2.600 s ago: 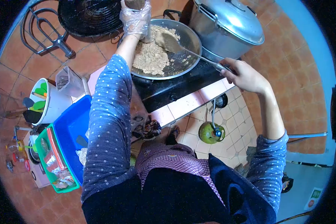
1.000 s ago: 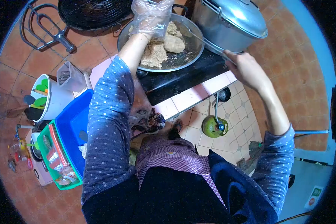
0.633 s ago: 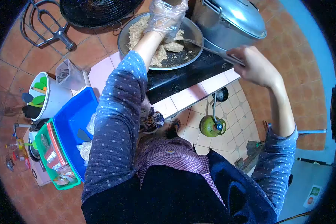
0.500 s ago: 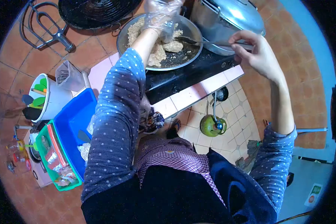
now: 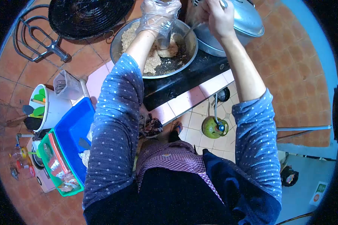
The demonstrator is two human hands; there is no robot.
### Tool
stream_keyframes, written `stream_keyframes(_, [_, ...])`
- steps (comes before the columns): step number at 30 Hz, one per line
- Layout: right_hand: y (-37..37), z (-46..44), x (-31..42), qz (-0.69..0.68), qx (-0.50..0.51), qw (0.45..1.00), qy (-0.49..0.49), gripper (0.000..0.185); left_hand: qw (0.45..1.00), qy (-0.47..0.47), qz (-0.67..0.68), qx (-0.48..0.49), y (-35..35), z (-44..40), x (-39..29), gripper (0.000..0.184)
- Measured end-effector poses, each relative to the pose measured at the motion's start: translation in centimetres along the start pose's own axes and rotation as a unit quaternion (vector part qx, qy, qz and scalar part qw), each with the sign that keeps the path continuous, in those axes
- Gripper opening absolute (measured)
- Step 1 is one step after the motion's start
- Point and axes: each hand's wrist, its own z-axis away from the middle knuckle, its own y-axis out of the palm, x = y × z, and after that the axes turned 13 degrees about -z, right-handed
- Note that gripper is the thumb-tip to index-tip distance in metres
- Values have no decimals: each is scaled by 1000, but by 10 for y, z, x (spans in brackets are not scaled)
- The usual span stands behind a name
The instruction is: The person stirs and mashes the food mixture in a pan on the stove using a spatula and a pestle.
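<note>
My left hand (image 5: 158, 17), in a clear plastic glove, is over the wide metal pan (image 5: 192, 56). Its fingers look curled, and a translucent shape (image 5: 164, 39) hangs below it; I cannot make out what is in the grip. My right hand (image 5: 221, 18) is closed around the handle of a metal spatula or spoon (image 5: 191, 29), whose lower end dips into the pan. Pale crumbly mixture (image 5: 153, 63) lies heaped on the left side there. A rounded lump of it (image 5: 170, 50) sits beside the heap, below my left hand.
The pan stands on a black stove (image 5: 159, 95), next to a lidded metal pot (image 5: 248, 22). A black round tray (image 5: 90, 17) and a mixer paddle (image 5: 56, 48) lie at upper left. Blue (image 5: 69, 123) and green (image 5: 56, 180) baskets and a white bucket (image 5: 52, 108) stand left. A green gas cylinder (image 5: 212, 127) is below.
My right hand has moved up and left, its grip on the utensil changing from fingertips to a closed fist, with the handle steeper. My left hand stays over the pan; the view has shifted slightly.
</note>
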Motion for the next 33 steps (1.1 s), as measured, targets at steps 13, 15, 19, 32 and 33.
stream_keyframes(13, [17,-24,-19,16,13,996,-91,49,1000,9,12,-27,15,-11,18,60])
stream_keyframes(15, [23,-16,-5,29,22,997,-67,49,994,-35,93,38,3,-10,4,58])
stream_keyframes(19, [31,-28,41,-80,39,994,-68,53,998,-26,49,-7,11,-14,18,58])
stream_keyframes(32, [-1,-26,65,-135,143,979,-52,54,1000,3,23,15,7,-13,6,54])
stream_keyframes(33, [-1,-19,59,-47,129,982,-128,55,999,-17,15,26,4,-12,6,54])
